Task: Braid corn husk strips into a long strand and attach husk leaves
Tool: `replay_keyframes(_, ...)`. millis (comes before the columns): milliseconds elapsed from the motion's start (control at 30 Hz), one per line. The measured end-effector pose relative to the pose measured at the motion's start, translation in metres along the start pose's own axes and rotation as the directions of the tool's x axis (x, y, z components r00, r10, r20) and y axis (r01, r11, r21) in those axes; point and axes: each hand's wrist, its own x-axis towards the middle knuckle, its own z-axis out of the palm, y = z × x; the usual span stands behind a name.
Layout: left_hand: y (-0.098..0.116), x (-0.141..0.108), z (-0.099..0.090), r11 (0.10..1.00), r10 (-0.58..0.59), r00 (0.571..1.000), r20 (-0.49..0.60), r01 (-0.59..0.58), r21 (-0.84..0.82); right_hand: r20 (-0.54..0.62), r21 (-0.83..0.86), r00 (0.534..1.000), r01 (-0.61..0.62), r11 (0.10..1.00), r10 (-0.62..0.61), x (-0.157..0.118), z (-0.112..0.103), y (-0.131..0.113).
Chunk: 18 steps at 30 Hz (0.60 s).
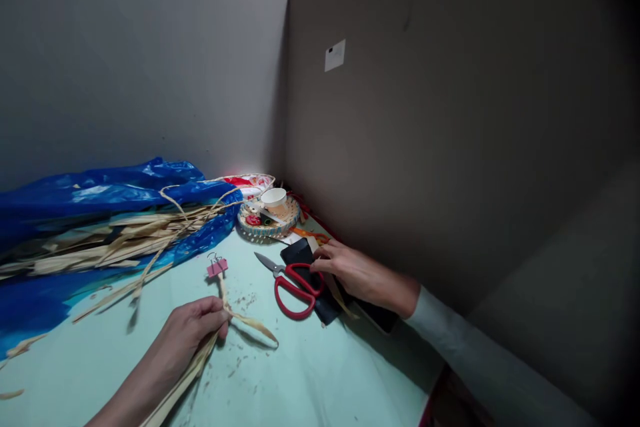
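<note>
My left hand is closed in a pinch round pale, dried straw strands, whose long ends run down toward me. Beyond the fingers, a short twisted length is clamped at its far end by a pink binder clip. One loose strand curls off to the right of this hand. My right hand reaches over a black flat object, fingers bent together beside the red handles of the scissors. A tan strip shows beneath that hand; whatever its fingertips grip is hidden.
Blue plastic sheeting with a straw bundle covers the table's left side. At the back corner, a woven basket holds a white cup and small items. Grey partitions enclose the pale green tabletop.
</note>
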Motion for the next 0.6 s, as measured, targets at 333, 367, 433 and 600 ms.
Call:
replay_keyframes(333, -0.005, 0.002, 0.004, 0.999, 0.049, 0.998, -0.05, -0.05, -0.002, -0.071, -0.022, 0.996, 0.049, 0.999, -0.05, 0.002, -0.006, 0.012)
replay_keyframes(367, -0.005, 0.002, 0.004, 0.999, 0.052, 0.997, -0.061, -0.051, 0.009, -0.069, -0.025, 0.996, 0.05, 0.998, -0.052, 0.003, -0.004, 0.013)
replay_keyframes(433, -0.004, 0.002, 0.005, 0.998, 0.06, 0.995, -0.074, -0.058, 0.025, -0.072, -0.025, 0.996, 0.049, 0.998, -0.051, 0.007, 0.001, 0.017)
replay_keyframes(600, -0.005, 0.004, 0.007, 0.998, 0.059, 0.995, -0.082, -0.061, -0.015, -0.154, 0.012, 0.988, 0.002, 1.0, 0.0, 0.012, -0.004, 0.022)
